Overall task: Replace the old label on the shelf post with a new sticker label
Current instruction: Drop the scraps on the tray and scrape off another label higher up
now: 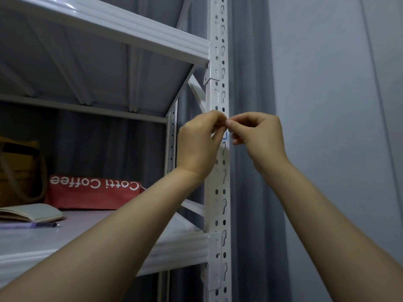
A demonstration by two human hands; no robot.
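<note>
Here, left hand (197, 144) and right hand (257, 138) raised against the shelf post (219, 192), fingers (239, 122) curled, tips meeting; anything pinched between them too small to tell. Blue-marked label (225, 136) just below.

Red bag (91, 192) (lettering upside down), notebook (32, 212), pen (49, 224) nearby; grey curtain (250, 83) behind.

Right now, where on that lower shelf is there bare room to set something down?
The shelf is bare in front of the red Cotti Coffee bag, right of the notebook and pen. The back left is crowded.
</note>
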